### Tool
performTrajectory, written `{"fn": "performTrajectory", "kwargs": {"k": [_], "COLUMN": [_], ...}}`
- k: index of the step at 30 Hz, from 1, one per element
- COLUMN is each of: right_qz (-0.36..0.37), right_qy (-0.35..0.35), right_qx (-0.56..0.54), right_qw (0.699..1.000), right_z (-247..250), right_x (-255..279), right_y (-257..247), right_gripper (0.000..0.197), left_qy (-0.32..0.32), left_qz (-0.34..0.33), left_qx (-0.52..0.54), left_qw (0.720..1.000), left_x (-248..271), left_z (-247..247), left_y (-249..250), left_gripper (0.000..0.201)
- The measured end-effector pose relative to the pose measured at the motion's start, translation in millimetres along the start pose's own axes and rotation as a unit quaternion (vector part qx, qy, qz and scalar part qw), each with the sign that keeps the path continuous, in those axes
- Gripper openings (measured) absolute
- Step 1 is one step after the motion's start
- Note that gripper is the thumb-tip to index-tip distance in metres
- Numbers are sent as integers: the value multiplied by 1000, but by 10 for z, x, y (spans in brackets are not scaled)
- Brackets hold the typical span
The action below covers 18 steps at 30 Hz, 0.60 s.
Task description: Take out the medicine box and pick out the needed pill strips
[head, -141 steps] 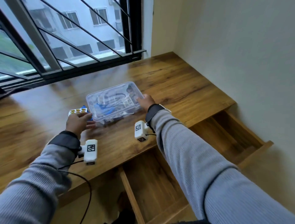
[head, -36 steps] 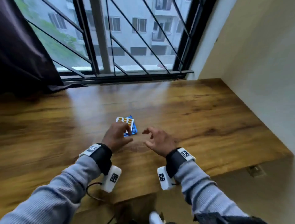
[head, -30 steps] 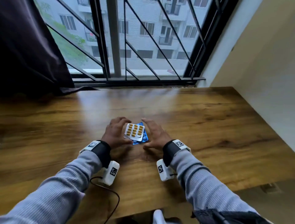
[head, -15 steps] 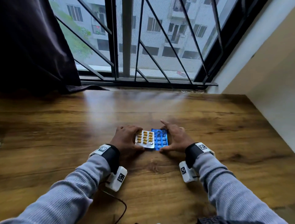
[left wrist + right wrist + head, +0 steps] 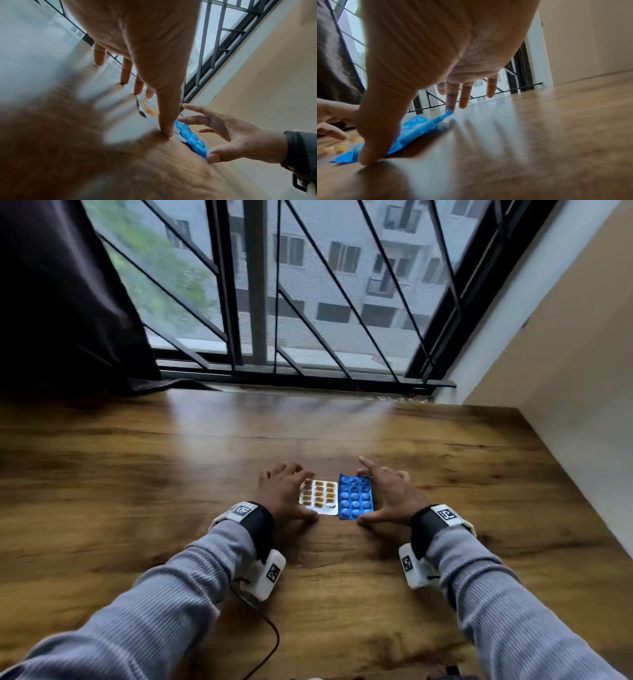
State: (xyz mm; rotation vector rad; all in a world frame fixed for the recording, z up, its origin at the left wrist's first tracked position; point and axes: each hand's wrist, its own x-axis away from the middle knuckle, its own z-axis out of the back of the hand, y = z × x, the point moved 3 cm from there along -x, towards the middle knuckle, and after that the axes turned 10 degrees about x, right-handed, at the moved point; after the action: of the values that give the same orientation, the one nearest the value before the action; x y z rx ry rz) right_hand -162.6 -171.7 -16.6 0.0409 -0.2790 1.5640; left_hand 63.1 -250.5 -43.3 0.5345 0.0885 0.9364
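Observation:
Two pill strips lie flat side by side on the wooden desk (image 5: 171, 508). The white strip of orange pills (image 5: 318, 497) is on the left, the blue strip (image 5: 356, 497) on the right, their long edges touching. My left hand (image 5: 281, 491) rests at the white strip's left edge, fingers straight down on the desk and thumb at its near corner (image 5: 165, 129). My right hand (image 5: 390, 494) spans the blue strip (image 5: 418, 128), with the thumb at the near corner and a fingertip on the far corner. The medicine box is not in view.
A barred window (image 5: 308, 302) runs along the desk's back edge, with a dark curtain (image 5: 61, 302) at the back left. A pale wall (image 5: 565, 371) bounds the desk on the right. A cable (image 5: 270, 642) trails from my left wrist.
The strips were stacked, white over blue; my right hand drew the blue one out to the right, and they now lie side by side. The medicine box has left the view.

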Motion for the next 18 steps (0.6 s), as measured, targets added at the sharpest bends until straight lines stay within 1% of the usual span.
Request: {"fn": "performTrajectory", "kwargs": {"k": [3, 4, 6, 8, 11, 13, 16, 18], "right_qz": [28, 40, 64, 97, 138, 180, 236, 254], "right_qy": [21, 32, 51, 61, 70, 68, 14, -16], "right_qx": [-12, -20, -33, -32, -36, -76, -180, -225], "right_qw": [999, 999, 996, 993, 987, 978, 955, 941], "right_z": [68, 93, 145, 196, 258, 277, 245, 177], "right_x": [-24, -37, -87, -168, -327, -458, -704, -863], "right_y": [-49, -89, -213, -418, -862, -1237, -1925, -2418], "right_gripper": [125, 124, 120, 115, 103, 91, 65, 55], "left_qy": [-3, -3, 2, 23, 75, 111, 165, 214], "left_qz": [37, 47, 69, 92, 127, 151, 180, 200], "left_qx": [12, 16, 28, 46, 84, 121, 159, 182], "left_qw": [999, 999, 997, 994, 985, 975, 957, 939], "left_x": [71, 117, 222, 349, 606, 816, 1158, 1400], "left_z": [-7, 6, 48, 127, 263, 391, 650, 841], "left_y": [35, 34, -19, -132, -421, -654, -1036, -1336], "left_gripper": [108, 111, 110, 102, 86, 77, 65, 57]}}
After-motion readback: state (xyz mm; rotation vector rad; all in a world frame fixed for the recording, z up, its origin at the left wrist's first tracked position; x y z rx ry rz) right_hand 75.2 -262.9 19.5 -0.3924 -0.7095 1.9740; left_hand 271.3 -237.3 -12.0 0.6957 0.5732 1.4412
